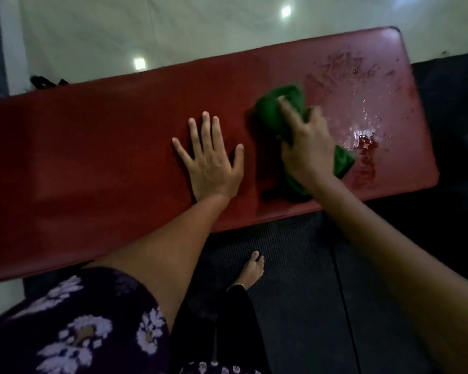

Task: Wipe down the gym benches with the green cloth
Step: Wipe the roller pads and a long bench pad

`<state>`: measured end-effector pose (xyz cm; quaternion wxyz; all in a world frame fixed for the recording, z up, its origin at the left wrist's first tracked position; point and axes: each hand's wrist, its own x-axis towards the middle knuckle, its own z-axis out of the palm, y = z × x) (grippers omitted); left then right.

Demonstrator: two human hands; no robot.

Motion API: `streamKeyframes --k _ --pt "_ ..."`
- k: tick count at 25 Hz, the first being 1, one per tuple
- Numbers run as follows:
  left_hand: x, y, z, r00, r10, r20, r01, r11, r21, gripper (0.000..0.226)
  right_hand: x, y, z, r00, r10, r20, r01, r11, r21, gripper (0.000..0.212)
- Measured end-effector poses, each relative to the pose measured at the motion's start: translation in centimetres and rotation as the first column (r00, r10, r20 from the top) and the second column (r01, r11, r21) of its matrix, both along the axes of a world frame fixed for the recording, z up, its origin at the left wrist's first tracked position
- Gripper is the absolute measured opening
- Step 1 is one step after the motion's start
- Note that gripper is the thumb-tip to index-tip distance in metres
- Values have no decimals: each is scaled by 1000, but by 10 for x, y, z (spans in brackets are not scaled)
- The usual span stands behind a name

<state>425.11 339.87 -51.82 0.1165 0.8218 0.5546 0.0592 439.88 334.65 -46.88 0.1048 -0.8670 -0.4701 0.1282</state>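
I've got my right hand [305, 147] gripping the bunched green cloth [278, 114] on the red vinyl bench pad [106, 147], just left of the wet droplets [362, 136] near its rounded end. My left hand [211, 157] is spread flat on the pad, bracing. Best approach imo: firm overlapping strokes thru the wet patch; smooth vinyl smears w/ light pressure.

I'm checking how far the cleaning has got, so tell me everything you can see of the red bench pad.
The red bench pad is a long, flat cushion with rounded corners, its cover looking like smooth vinyl, lying slantwise across the view above a dark floor mat. Its right end glistens with droplets and wet smears; the rest looks dry and matte. The left hand rests flat on it, fingers spread. The right hand holds the bunched green cloth against it beside the wet patch.
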Motion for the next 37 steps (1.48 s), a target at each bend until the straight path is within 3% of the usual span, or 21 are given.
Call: streamKeyframes --k 2,3,6,8,11,13,14,15,17,19,21,23,25,28,30,32,34,35,37 --pt "5 -2 2 1000 10 4 -11 1000 13 70 18 -2 -4 972 213 100 -218 975 39 69" --pt "6 -1 2 1000 12 12 -12 1000 18 69 39 -1 -5 977 155 145 -164 985 55 67" --pt "8 2 0 1000 9 23 -10 999 40 68 90 13 -5 941 -330 77 330 944 11 63" --pt "8 1 -1 1000 12 10 -12 999 42 67 77 31 -6 906 -421 44 422 906 -35 64" --pt "6 -3 0 1000 1 -17 -1 999 35 67 22 56 -5 996 -76 55 77 997 -21 63" --pt "6 -2 2 1000 -2 -20 3 999 40 67 18 65 -3 981 183 65 -182 983 -9 62" --pt "6 1 3 1000 -2 -16 3 999 41 67 33 69 -1 971 221 86 -222 975 -8 61" --pt "6 3 3 1000 -2 -15 3 999 41 67 53 70 0 976 183 115 -183 983 -8 61" --pt "6 5 2 1000 -4 -21 5 999 43 67 99 62 -1 988 -46 144 51 998 -30 62" --pt "9 3 2 1000 -6 -29 7 999 44 67 135 52 4 932 -357 57 360 932 -49 61" --pt "10 4 1 1000 -8 -29 9 999 41 67 141 59 5 869 -495 -11 494 868 -52 59" --pt "8 5 -1 1000 -4 -24 5 999 45 67 109 71 7 920 -390 -27 389 920 -46 61" --pt "8 6 0 1000 1 -18 0 999 45 67 62 66 6 986 -162 -29 161 986 -32 63" --pt "10 7 1 1000 14 -15 -13 998 55 67 36 25 2 987 153 48 -153 988 1 66" --pt "11 8 0 1000 16 -8 -16 998 59 67 65 -5 1 994 75 82 -77 997 24 67" --pt "12 8 0 1000 23 0 -23 998 57 67 91 -26 0 986 -164 40 164 986 16 63" --pt "10 8 0 999 34 -3 -34 999 42 68 75 -36 0 960 -277 34 278 961 -4 63" --pt "9 9 1 999 40 -10 -39 999 31 68 57 -40 -1 970 -240 37 241 971 -10 65" --pt "5 10 3 998 36 -43 -35 999 6 71 20 -52 -4 999 13 42 -14 1000 13 69"
